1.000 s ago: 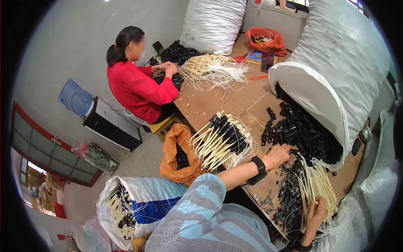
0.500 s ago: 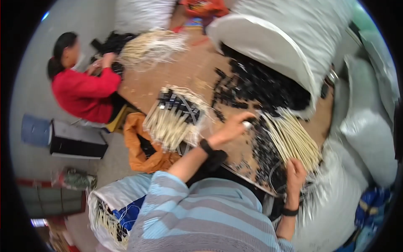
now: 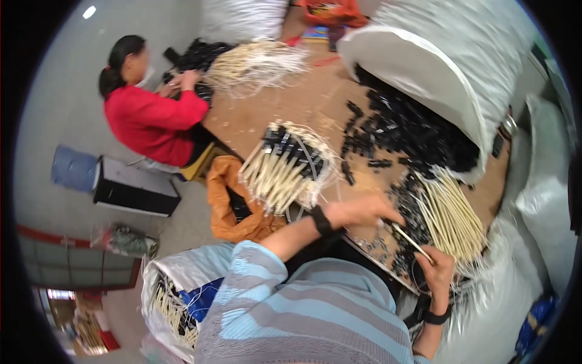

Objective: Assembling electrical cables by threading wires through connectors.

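Note:
My right hand (image 3: 438, 268) is closed round the lower end of a thin cream stick (image 3: 411, 242) that slants up to the left. At its upper end are the bent fingers of my left hand (image 3: 370, 209), closed on something small and whitish that I cannot make out. Just beyond my right hand lies a bundle of similar cream sticks (image 3: 454, 218) with thin white strands at both ends. Small black pieces (image 3: 407, 203) are scattered beside the bundle. Left of my left hand is a stack of cream sticks with black ends (image 3: 282, 167).
Out of a large white sack (image 3: 436, 67) black parts (image 3: 418, 130) spill onto the brown table (image 3: 324, 109). A person in red (image 3: 151, 118) works at the far left beside more cream sticks (image 3: 254, 64). An orange bag (image 3: 227, 176) and a white sack (image 3: 206, 264) stand left of me.
My right hand has drawn away from the bundle with a stick in it. My left hand has come over to the stick's upper end. The whole view has shifted.

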The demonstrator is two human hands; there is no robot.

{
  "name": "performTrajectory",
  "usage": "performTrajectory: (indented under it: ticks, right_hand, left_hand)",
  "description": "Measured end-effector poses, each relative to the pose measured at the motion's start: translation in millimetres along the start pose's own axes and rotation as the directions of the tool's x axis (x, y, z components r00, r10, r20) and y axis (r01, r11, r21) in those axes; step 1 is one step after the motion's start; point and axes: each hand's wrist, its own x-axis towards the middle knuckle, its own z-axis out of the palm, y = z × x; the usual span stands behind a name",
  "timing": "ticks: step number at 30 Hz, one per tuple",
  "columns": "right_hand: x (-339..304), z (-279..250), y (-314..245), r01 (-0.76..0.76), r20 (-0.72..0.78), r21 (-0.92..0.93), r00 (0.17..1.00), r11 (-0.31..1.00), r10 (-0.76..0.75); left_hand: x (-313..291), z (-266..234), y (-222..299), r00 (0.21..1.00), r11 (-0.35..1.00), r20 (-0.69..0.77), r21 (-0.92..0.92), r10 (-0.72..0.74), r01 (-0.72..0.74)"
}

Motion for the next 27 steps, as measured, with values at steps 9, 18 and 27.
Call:
performTrajectory:
  ticks: [9, 18, 27]
  right_hand:
    - [18, 8, 24, 0.007, -0.144, 0.767, 0.976, 0.642, 0.161]
    - [28, 71, -23, 0.289, -0.013, -0.207, 0.955, 0.935, -0.297]
    - [24, 69, -13, 0.097, -0.215, -0.154, 0.968, 0.983, -0.129]
  left_hand:
    - [-26, 41, 7, 0.886, 0.865, -0.411, 0.340, -0.217, 0.369]
    - [-10, 34, 47, 0.670, 0.774, -0.399, -0.425, -0.625, 0.469]
    - [-16, 46, 30, 0.814, 0.875, -0.439, 0.114, -0.381, 0.471]
